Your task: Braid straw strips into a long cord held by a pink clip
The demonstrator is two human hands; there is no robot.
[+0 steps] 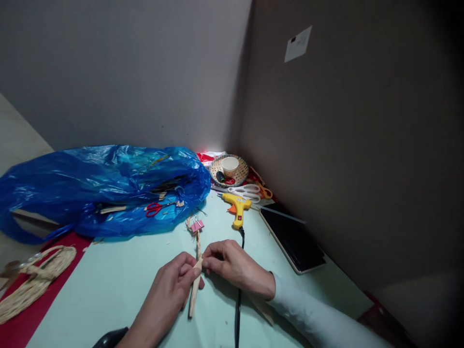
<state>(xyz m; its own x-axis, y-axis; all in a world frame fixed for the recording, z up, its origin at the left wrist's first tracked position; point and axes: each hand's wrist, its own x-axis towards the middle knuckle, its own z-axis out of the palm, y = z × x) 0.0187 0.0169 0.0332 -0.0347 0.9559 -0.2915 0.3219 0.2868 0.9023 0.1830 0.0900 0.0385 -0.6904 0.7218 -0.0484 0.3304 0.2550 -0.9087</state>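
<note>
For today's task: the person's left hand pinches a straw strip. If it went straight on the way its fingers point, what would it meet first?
Most likely the right hand, whose fingertips pinch the same straw strip just beyond the left hand. Depth is hard to judge from one view.

Bare mat [108, 290] beside left hand [170, 290]; blue bag [97, 188] behind; perhaps tablet [293, 239] right

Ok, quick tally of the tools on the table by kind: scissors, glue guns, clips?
Scissors: 3 (red-handled pair, white-handled pair, orange-handled pair)
Glue guns: 1 (yellow glue gun)
Binder clips: 1 (pink clip, at the far end of the straw strip pinched by the left hand and right hand)
Total: 5
</note>
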